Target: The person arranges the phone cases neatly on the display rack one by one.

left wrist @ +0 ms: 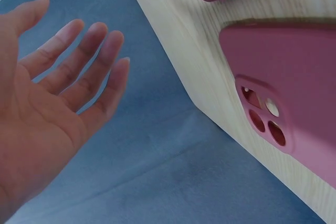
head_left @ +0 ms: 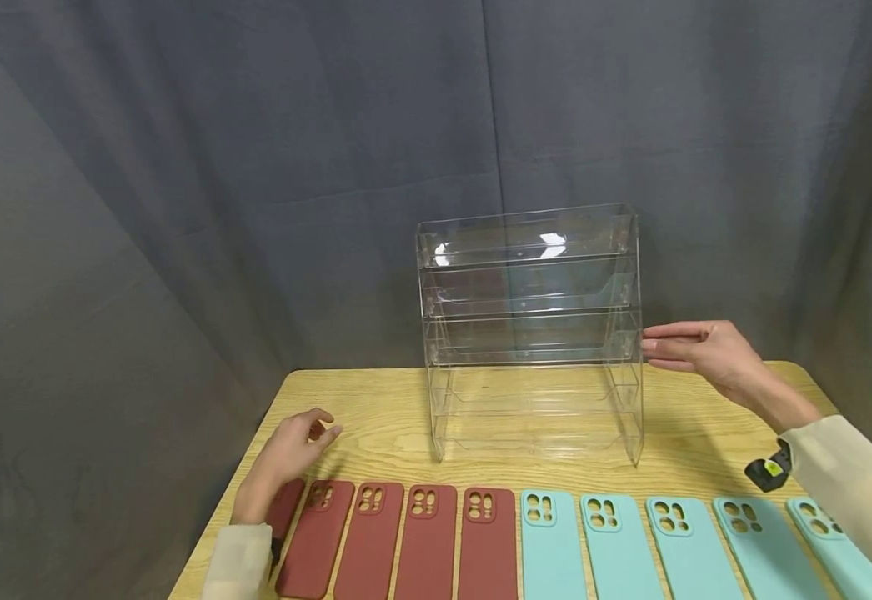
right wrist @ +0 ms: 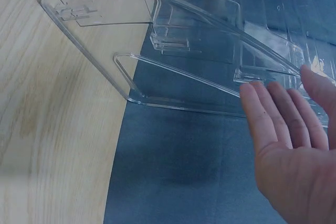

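A clear tiered display rack [head_left: 522,312] stands upright on the wooden table. By its right side panel is my right hand [head_left: 714,354], fingers straight and nothing gripped. In the right wrist view those fingers [right wrist: 262,116] lie at the rack's edge [right wrist: 181,72]; whether they touch it I cannot tell. My left hand [head_left: 289,450] hovers near the table's left side, loosely curved and holding nothing. Beneath it a row begins with dark red phone cases [head_left: 427,550], one partly hidden by that arm. Turquoise phone cases [head_left: 553,546] continue the row to the right.
The row of cases runs along the table's near side, in front of the rack. Bare wood [head_left: 376,408] shows left of the rack. Grey curtains [head_left: 316,167] hang behind and beside the table [head_left: 694,408]. A dark wrist strap [head_left: 769,468] hangs at the right cuff.
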A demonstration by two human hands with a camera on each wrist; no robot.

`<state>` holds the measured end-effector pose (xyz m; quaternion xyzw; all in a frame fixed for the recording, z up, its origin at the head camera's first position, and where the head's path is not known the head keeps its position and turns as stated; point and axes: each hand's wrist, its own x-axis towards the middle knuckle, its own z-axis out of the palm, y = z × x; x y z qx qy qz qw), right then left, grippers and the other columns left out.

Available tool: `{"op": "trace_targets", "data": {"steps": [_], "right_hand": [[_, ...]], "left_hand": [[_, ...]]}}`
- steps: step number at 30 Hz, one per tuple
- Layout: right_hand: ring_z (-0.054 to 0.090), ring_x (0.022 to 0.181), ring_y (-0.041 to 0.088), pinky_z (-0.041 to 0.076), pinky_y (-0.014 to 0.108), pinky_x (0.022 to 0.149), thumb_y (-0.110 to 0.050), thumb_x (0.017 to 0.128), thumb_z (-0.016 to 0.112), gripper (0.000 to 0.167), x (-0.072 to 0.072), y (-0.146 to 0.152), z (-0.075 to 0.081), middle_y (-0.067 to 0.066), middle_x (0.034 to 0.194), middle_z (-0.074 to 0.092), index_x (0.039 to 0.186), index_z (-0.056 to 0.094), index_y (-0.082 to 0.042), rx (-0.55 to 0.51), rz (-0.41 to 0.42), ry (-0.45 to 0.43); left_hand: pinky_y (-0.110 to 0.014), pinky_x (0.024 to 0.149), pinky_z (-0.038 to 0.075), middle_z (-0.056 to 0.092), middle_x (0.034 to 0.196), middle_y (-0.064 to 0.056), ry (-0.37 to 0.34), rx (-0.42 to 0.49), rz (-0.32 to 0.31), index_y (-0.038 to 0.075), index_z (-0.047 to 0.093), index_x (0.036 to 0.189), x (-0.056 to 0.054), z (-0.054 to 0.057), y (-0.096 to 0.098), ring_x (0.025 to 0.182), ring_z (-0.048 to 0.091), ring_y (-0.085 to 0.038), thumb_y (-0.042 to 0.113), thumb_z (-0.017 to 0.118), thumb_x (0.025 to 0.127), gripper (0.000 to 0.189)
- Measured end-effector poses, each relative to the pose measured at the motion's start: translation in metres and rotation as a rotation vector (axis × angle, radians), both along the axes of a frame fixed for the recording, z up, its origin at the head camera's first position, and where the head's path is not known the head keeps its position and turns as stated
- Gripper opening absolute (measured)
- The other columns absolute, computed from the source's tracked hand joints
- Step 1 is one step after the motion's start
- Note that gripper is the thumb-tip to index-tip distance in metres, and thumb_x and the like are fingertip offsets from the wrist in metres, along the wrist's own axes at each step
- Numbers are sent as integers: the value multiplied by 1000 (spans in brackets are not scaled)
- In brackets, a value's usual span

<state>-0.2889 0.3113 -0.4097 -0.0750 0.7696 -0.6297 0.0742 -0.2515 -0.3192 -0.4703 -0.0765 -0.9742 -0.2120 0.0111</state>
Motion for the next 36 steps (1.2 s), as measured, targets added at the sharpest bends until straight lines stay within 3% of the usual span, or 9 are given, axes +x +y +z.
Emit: {"op": "trace_targets", "data": {"steps": [4, 11, 18, 29, 36], "right_hand": [[78, 101, 3, 63, 23, 87, -21, 99, 76, 63, -2, -2, -4, -19, 110, 78, 146, 52, 14, 12, -4, 7], [78, 100, 4, 63, 23, 88, -19, 99, 75, 55, -6, -3, -8, -17, 108, 79, 141, 58, 12, 6, -4, 18], [77, 101, 2, 63, 22, 88, -21, 99, 75, 59, -10, -6, -10, -16, 108, 79, 144, 55, 12, 12, 3, -4], [79, 99, 6, 63, 22, 85, -15, 97, 77, 50, -8, -3, -6, -14, 109, 80, 141, 63, 4, -43, -2, 3], [79, 100, 6, 63, 22, 86, -16, 98, 75, 43, -7, 1, -3, -14, 111, 80, 138, 68, -1, -45, 7, -1]], "left_hand": [[-51, 87, 60, 75, 114, -15, -1, 5, 7, 4, 67, 134, 2, -3, -8, 104, 72, -30, 41, 63, 106, 47], [-47, 82, 60, 75, 115, -17, -8, 36, 34, 2, 66, 135, 10, -3, -16, 102, 72, -29, 37, 63, 106, 45], [-50, 87, 60, 74, 117, -17, -30, 32, 89, 1, 64, 138, 19, -3, -26, 105, 72, -30, 35, 63, 106, 46], [-58, 94, 58, 73, 123, -24, -30, -30, 89, -2, 65, 137, 30, -13, -42, 114, 70, -41, 30, 66, 105, 45], [-59, 96, 59, 70, 131, -26, -104, -31, 117, 0, 64, 139, 39, -22, -51, 117, 71, -42, 29, 71, 101, 49]]}}
